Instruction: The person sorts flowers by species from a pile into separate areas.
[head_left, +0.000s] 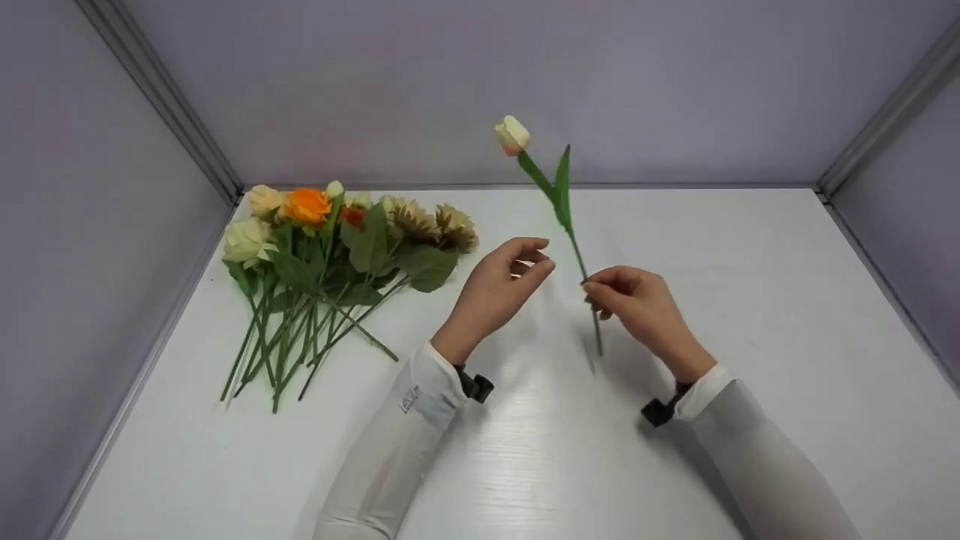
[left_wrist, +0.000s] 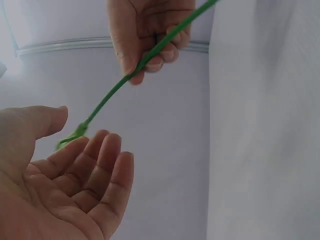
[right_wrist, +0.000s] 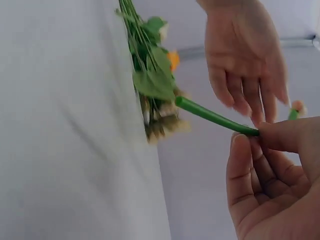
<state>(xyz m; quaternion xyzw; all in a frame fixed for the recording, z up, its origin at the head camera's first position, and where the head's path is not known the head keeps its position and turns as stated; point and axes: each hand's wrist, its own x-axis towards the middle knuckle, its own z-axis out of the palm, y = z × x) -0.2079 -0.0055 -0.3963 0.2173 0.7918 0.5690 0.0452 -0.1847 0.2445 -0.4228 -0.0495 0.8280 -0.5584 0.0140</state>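
Note:
A pale tulip (head_left: 512, 136) with a green stem and two long leaves is held up over the white table. My right hand (head_left: 637, 304) pinches its stem between thumb and fingers, below the leaves; the cut end of the stem (right_wrist: 215, 116) sticks out past the fingers in the right wrist view. To the left of the stem, my left hand (head_left: 499, 285) is held with fingers loosely bent and thumb apart, holding nothing. In the left wrist view the left palm (left_wrist: 75, 190) faces up beside the stem, with a gap between thumb and fingers.
Several cut flowers lie in a pile on the table's left: a cream rose (head_left: 248, 241), an orange flower (head_left: 307, 205) and brownish blooms (head_left: 454, 227), their stems toward the front. Grey walls enclose the white table (head_left: 750, 300) at the back and sides.

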